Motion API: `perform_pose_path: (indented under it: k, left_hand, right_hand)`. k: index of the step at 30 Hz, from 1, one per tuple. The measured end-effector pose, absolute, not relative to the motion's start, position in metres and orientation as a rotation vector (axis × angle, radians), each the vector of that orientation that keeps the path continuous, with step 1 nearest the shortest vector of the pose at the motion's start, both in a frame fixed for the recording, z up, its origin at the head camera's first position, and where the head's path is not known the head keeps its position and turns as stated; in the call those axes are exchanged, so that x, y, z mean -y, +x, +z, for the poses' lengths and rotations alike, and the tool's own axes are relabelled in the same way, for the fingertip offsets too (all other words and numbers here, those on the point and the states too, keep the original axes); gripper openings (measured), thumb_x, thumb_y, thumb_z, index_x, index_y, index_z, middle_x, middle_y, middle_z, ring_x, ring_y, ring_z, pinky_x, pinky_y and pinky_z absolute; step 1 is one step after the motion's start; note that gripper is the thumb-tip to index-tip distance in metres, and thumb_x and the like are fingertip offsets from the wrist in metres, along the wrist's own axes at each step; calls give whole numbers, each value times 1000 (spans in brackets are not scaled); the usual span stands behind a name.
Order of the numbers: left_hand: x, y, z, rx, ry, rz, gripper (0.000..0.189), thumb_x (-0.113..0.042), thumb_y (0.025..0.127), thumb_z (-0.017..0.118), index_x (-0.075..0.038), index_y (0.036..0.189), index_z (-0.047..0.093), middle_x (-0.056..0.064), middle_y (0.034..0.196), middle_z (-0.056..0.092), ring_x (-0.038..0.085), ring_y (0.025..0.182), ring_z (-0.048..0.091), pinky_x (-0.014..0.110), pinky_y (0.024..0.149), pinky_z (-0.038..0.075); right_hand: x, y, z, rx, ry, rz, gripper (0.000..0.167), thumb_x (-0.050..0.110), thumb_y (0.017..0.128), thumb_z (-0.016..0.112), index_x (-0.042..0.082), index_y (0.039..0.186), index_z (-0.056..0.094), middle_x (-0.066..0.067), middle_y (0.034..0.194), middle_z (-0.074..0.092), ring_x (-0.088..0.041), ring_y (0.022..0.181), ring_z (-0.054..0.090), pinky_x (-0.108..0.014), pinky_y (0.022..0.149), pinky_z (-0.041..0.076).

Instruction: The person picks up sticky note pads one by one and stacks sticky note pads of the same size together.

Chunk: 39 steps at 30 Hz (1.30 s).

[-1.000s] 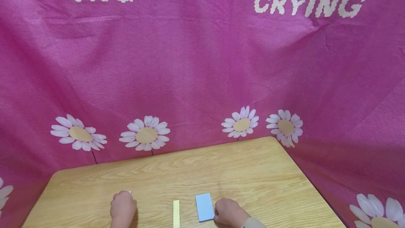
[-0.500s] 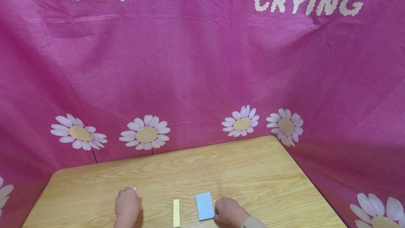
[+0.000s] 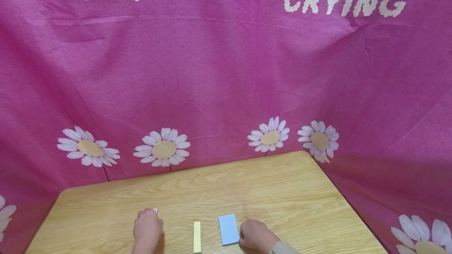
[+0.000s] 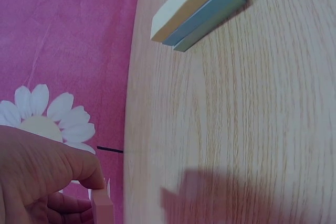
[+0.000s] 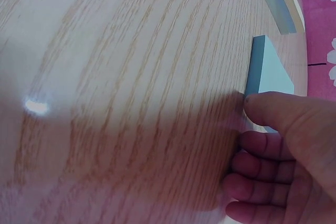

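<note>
My left hand [image 3: 148, 227] pinches a small pink block [image 4: 103, 207] between thumb and fingers, held above the left part of the table; in the head view only a pink corner shows past the knuckles. To its right stands a stack of long blocks, a pale yellow block [image 3: 197, 237] on top and blue and greenish blocks [image 4: 207, 18] beneath. Farther right lies a light blue rectangular block [image 3: 228, 229]. My right hand [image 3: 257, 235] rests by that block's right edge, fingers loosely curled, the thumb at its near corner.
Everything stands on a light wooden table [image 3: 212, 191] with rounded far corners. A magenta cloth [image 3: 212, 69] printed with daisies and white lettering hangs behind it and along the right side.
My left hand has moved to the right with the pink block, closer to the yellow-topped stack. The right hand and the blue block have stayed in place.
</note>
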<state>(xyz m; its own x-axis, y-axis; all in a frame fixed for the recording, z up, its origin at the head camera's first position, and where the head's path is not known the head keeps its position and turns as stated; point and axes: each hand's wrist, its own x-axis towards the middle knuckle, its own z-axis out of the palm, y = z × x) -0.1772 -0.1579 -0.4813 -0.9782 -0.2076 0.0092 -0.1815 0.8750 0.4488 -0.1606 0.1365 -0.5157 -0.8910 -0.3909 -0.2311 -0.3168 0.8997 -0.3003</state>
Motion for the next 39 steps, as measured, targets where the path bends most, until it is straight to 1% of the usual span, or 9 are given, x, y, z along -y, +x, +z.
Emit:
perform_pose_path:
  k: [7,18,25,32,39]
  left_hand:
    - [154,-175,-479,2976,302,-688,26,0,70,56,21,82,46,25,70,44,41,65,52,47,55,47]
    - [144,-173,-471,2984,268,-672,24,0,68,57,19,78,47,22,69,43,38,63,53,45,54,47]
    - [137,-173,-468,2993,259,-681,28,-2,69,59,20,83,48,22,71,44,37,65,52,45,55,47]
    - [131,-170,-462,2985,220,-658,25,-1,69,58,19,80,48,21,70,44,36,62,52,44,54,47]
    - [122,-165,-457,2959,203,-662,22,1,67,56,18,77,47,20,67,44,35,60,51,44,53,46]
  right_hand:
    - [-136,-158,-516,-2796,-545,-363,19,16,70,63,11,54,55,6,49,43,-8,46,34,-22,45,34]
    - [-135,-161,-515,-2780,-526,-354,15,17,73,64,8,62,61,5,54,49,-9,49,38,-24,49,40]
    - [-136,-160,-516,-2789,-532,-355,17,17,72,63,10,58,58,6,52,46,-9,47,35,-24,47,37]
    - [-137,-158,-517,-2843,-589,-386,18,16,69,63,11,54,54,7,50,43,-8,46,34,-24,44,35]
    - [-137,-157,-516,-2849,-602,-396,16,16,69,63,11,55,55,8,51,44,-7,47,35,-24,45,36]
